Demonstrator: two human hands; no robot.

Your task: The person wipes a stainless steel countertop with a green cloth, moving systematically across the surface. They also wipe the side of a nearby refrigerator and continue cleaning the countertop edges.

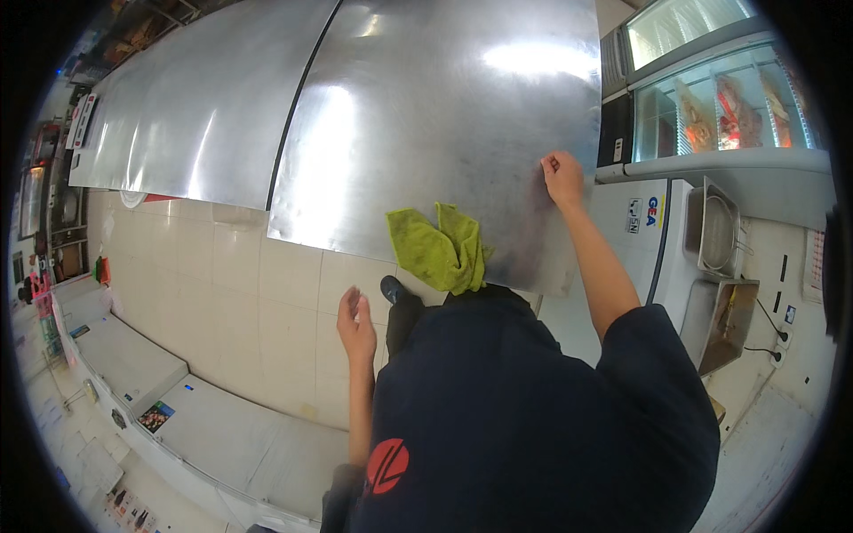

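A crumpled yellow-green microfibre cloth (440,250) lies at the near edge of a stainless-steel table (426,133), and part of it hangs over that edge. Neither hand touches it. My right hand (563,178) is over the right side of the steel top, its fingers curled in to the thumb; nothing shows in its grip. Whether it rests on the metal is hard to tell. Low on the left, away from the table, my left hand (356,325) hangs over the tiled floor with loosely bent fingers and no object visible in it.
A second steel table (193,100) adjoins on the left. To the right stand a white chest freezer (613,250), metal fryer baskets or pans (723,326) and a lit display refrigerator (720,100) with bagged food. White counters (233,433) run behind on the left.
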